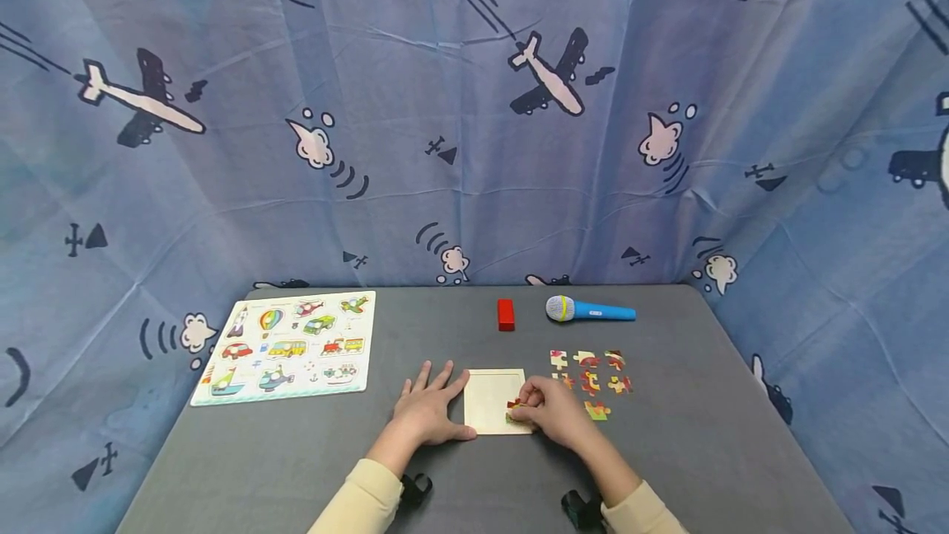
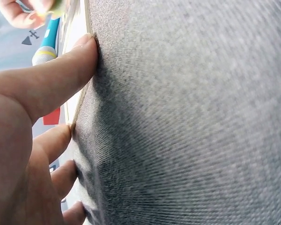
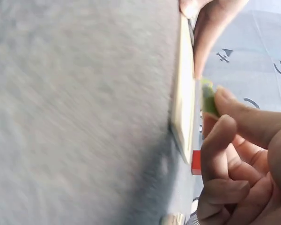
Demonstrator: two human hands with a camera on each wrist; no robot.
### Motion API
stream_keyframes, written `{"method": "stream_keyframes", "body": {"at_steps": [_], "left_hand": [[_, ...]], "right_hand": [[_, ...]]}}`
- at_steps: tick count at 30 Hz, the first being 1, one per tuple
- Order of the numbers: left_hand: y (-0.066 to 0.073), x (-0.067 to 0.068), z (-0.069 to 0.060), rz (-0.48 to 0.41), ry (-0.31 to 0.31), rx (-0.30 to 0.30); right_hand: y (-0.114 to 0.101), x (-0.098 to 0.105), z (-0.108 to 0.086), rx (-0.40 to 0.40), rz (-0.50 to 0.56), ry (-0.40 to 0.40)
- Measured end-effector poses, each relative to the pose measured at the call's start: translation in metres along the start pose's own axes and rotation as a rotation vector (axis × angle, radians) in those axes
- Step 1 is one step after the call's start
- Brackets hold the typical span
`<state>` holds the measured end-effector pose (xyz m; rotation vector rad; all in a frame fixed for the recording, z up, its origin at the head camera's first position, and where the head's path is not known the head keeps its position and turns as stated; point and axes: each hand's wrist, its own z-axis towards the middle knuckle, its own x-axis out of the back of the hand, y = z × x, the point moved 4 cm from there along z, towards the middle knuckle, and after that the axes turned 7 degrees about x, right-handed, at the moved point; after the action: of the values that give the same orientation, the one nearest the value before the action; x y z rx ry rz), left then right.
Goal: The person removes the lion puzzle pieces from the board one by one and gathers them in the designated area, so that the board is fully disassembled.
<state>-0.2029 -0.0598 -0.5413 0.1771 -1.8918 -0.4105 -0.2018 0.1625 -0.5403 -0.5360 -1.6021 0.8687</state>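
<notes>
A pale wooden puzzle tray (image 1: 485,402) with a raised rim lies on the grey table. My left hand (image 1: 427,416) is spread flat at its left side, with thumb and index fingertip touching the tray's edge. Between thumb and fingers, my right hand (image 1: 556,412) pinches a jigsaw piece (image 1: 513,412) over the tray's lower right part. That piece looks green in the right wrist view, partly covered by the fingertips. To the right lie several loose jigsaw pieces (image 1: 590,384) in red, yellow and green, one partly hidden behind the right hand.
Behind the tray stands a red block (image 1: 506,315), with a blue toy microphone (image 1: 593,311) to its right. A picture board of vehicles (image 1: 285,346) lies at the left. A patterned blue curtain (image 1: 460,147) hangs behind the table (image 1: 667,452).
</notes>
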Motion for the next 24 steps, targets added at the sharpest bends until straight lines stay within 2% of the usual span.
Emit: {"method": "stream_keyframes", "body": {"at_steps": [7, 15, 18, 24], "left_hand": [[0.0, -0.001, 0.0, -0.006, 0.004, -0.002], [0.0, 0.002, 0.0, -0.005, 0.007, -0.008], [-0.001, 0.002, 0.0, -0.005, 0.007, -0.006], [0.0, 0.001, -0.001, -0.009, -0.001, -0.013]], "right_hand": [[-0.001, 0.022, -0.008, -0.05, 0.017, 0.021], [0.021, 0.054, -0.025, -0.013, 0.021, 0.122], [0.03, 0.064, -0.03, -0.039, 0.017, 0.16], [0.054, 0.084, -0.043, -0.124, -0.005, 0.167]]}}
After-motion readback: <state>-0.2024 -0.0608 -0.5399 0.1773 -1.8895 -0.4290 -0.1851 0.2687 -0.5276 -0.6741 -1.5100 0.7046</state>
